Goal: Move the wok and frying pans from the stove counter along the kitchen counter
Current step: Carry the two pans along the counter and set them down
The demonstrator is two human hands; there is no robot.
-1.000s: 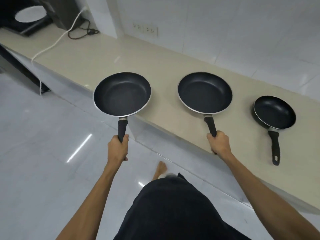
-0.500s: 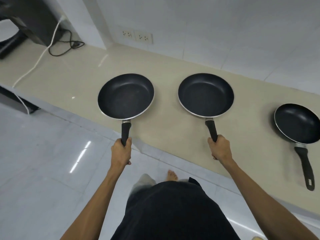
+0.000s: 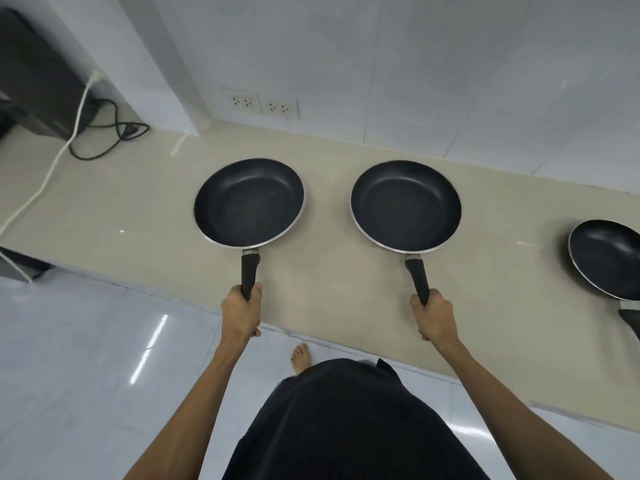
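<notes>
Head view: beige worktop (image 3: 104, 209), white tiled wall (image 3: 450, 64), twin sockets (image 3: 263, 105); left hand (image 3: 241, 313) and right hand (image 3: 434, 315) each grip a frying pan's handle; no writing legible.

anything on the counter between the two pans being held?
Nothing. In the head view, only bare beige counter shows between the left-hand pan and the right-hand pan. Left hand and right hand grip the handles.

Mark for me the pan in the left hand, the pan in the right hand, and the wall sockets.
left-hand pan (image 3: 247, 202): head view, middle of its dark base.
right-hand pan (image 3: 406, 206): head view, middle of its dark base.
wall sockets (image 3: 260, 105): head view, between the two plates.
</notes>
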